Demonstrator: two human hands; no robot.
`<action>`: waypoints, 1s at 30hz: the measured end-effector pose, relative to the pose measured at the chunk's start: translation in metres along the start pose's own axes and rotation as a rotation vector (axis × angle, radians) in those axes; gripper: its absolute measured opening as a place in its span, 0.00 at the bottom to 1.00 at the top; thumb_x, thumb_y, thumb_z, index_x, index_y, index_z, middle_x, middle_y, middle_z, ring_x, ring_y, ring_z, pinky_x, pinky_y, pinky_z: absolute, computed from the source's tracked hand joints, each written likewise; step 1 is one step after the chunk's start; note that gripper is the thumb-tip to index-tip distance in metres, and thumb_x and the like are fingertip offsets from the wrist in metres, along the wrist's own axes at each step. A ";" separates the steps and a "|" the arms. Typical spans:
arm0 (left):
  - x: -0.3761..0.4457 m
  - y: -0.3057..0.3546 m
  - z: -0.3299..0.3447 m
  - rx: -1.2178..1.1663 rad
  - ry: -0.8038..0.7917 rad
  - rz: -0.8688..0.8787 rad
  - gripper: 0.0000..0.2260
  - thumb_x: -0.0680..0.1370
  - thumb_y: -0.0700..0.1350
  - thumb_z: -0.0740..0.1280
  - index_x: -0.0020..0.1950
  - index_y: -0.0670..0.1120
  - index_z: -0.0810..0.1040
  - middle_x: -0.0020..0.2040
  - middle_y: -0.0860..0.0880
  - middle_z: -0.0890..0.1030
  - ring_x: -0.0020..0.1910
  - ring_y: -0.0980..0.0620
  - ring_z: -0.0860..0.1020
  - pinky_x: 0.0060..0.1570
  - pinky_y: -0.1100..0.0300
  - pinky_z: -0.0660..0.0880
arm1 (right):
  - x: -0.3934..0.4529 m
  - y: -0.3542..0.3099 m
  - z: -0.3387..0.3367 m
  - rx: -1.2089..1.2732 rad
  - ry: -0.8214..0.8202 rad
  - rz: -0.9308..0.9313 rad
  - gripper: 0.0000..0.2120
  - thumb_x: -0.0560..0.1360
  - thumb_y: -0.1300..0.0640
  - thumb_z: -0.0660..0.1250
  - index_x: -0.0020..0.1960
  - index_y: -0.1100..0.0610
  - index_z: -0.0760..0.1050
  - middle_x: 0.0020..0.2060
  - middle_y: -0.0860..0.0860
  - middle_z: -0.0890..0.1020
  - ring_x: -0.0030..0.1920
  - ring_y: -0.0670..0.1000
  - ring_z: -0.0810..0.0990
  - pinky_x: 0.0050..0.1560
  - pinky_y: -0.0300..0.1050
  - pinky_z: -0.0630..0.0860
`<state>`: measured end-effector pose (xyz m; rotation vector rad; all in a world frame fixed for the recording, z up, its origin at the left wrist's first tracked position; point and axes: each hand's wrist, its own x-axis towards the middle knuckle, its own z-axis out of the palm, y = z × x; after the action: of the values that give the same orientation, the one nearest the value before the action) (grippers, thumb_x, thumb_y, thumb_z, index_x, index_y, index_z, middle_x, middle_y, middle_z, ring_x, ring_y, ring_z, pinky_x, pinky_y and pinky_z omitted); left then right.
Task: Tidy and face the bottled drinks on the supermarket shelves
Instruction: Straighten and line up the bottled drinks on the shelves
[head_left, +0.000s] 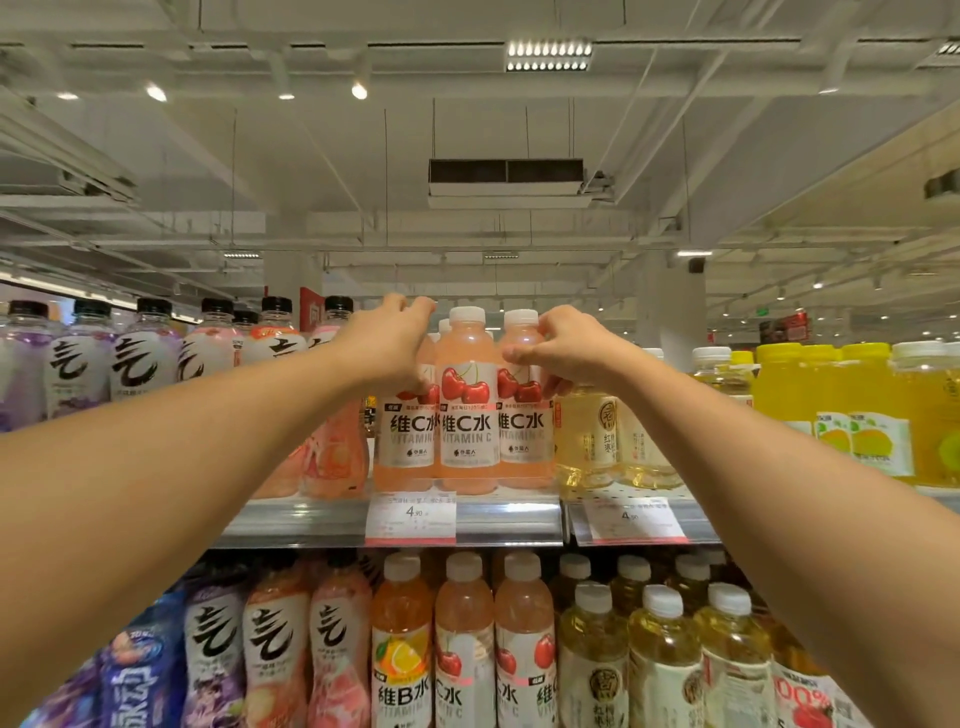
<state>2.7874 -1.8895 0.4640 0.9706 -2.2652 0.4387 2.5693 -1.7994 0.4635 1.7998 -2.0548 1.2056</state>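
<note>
Three pink cherry Vitamin C bottles stand in a front row on the top shelf, labels facing me. My left hand grips the neck and shoulder of the left bottle, hiding its cap. My right hand curls round the shoulder of the right bottle, below its white cap. The middle bottle stands untouched between my hands.
Black-capped sparkling drinks fill the top shelf to the left; pale yellow tea bottles and bright yellow drinks sit to the right. Price tags hang on the shelf edge. A lower shelf holds several more bottles.
</note>
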 end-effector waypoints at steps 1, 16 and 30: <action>0.000 -0.001 -0.002 -0.025 -0.013 0.001 0.45 0.71 0.50 0.79 0.81 0.50 0.56 0.75 0.43 0.66 0.66 0.38 0.74 0.60 0.47 0.77 | 0.001 0.001 -0.003 -0.003 -0.019 -0.007 0.22 0.77 0.44 0.73 0.54 0.64 0.77 0.42 0.61 0.86 0.34 0.55 0.87 0.33 0.48 0.83; -0.016 -0.007 -0.001 -0.054 0.011 0.049 0.42 0.75 0.42 0.74 0.83 0.48 0.53 0.81 0.44 0.57 0.73 0.40 0.69 0.66 0.48 0.72 | -0.034 -0.011 0.000 0.122 0.009 0.007 0.11 0.77 0.49 0.73 0.54 0.55 0.77 0.48 0.56 0.85 0.42 0.54 0.86 0.37 0.46 0.85; -0.119 0.031 0.000 -0.059 0.056 0.274 0.23 0.78 0.52 0.69 0.72 0.50 0.72 0.71 0.51 0.73 0.67 0.50 0.74 0.63 0.53 0.74 | -0.126 -0.024 0.025 -0.076 0.239 -0.097 0.26 0.74 0.47 0.73 0.69 0.54 0.75 0.63 0.50 0.81 0.62 0.50 0.79 0.64 0.55 0.77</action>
<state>2.8281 -1.8055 0.3834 0.6119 -2.3544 0.5053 2.6335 -1.7187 0.3839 1.6135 -1.8352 1.2315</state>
